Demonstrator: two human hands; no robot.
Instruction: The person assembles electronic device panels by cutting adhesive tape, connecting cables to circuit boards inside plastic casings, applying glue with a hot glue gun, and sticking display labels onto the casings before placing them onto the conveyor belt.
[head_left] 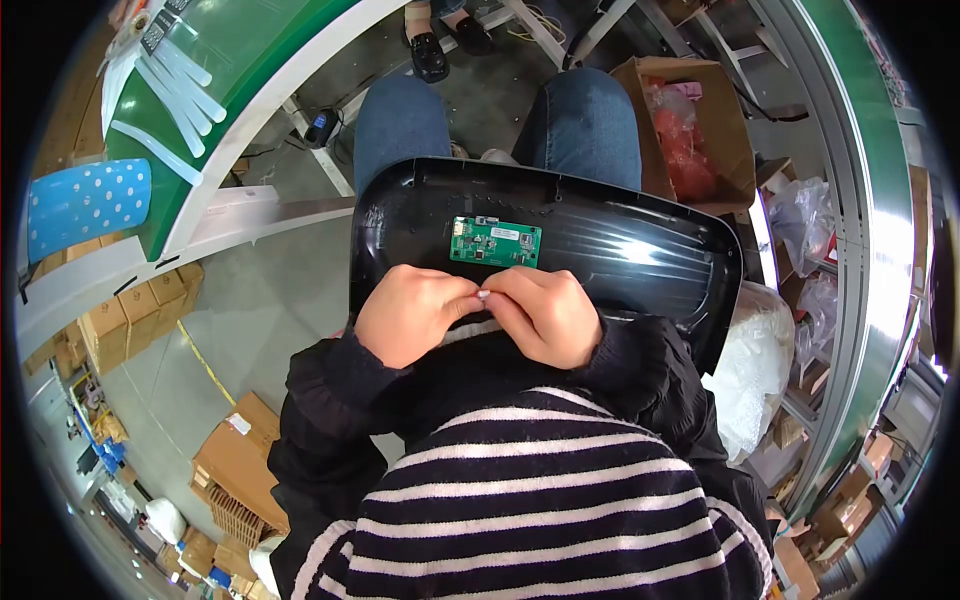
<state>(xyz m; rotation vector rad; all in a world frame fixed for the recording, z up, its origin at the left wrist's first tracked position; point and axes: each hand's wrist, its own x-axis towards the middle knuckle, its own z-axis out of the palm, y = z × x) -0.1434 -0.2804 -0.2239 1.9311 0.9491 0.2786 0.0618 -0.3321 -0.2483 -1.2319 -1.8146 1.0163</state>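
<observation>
One small white piece (484, 295) sits pinched between the closed fingertips of our left hand (408, 315) and our right hand (548, 313), which meet in front of us. We have a green circuit board (495, 243) lying just beyond our fingers, on a glossy black plastic shell (600, 240). The shell rests across our lap, and an open cardboard box (730, 130) holding red plastic (682, 150) stands beside our right knee (590, 115)

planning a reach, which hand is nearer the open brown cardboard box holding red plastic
Right. The right hand sits left of the box, toward the body; the left hand is farther left.
</observation>
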